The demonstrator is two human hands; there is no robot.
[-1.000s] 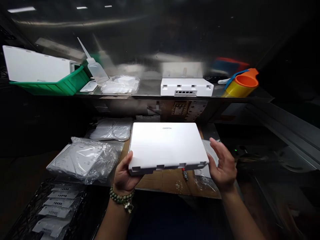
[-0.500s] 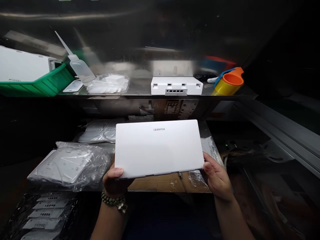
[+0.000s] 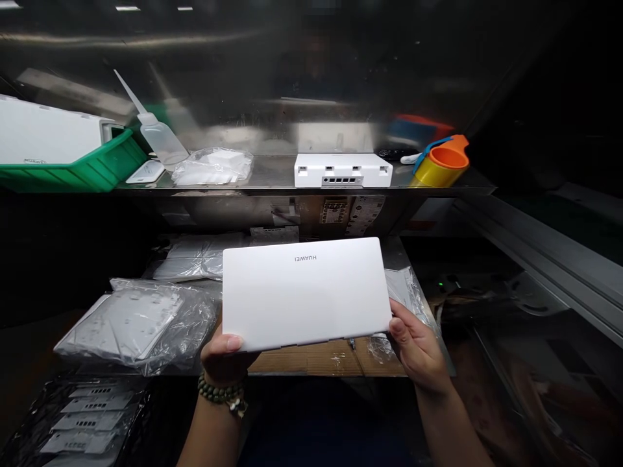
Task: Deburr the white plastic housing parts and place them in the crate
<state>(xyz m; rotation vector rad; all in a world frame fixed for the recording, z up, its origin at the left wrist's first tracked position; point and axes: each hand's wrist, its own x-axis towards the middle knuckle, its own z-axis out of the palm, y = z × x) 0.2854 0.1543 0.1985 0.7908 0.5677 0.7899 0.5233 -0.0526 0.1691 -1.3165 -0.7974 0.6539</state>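
Observation:
A white rectangular router cover (image 3: 305, 295), marked HUAWEI upside down from my side, is held up above the work surface. My left hand (image 3: 226, 353) grips its near left corner, thumb on top and fingers hidden underneath. At the right edge, my right hand (image 3: 417, 347) pinches the near corner with the thumb against its side. Under the cover lies a sheet of brown cardboard (image 3: 302, 362) with a cable end (image 3: 352, 345) on it. A bead bracelet (image 3: 221, 390) circles my left wrist.
Bagged white panels (image 3: 136, 321) lie to the left, above a stack of white slotted parts (image 3: 87, 421). The shelf (image 3: 272, 190) bears a green bin (image 3: 92, 170), a squeeze bottle (image 3: 163, 139), a white router housing (image 3: 343, 170) and a yellow-orange tape roll (image 3: 440, 168).
Both hands and the cover have shifted slightly left in the picture, and the cover sits a little lower. The grip is the same. The whole view has moved slightly.

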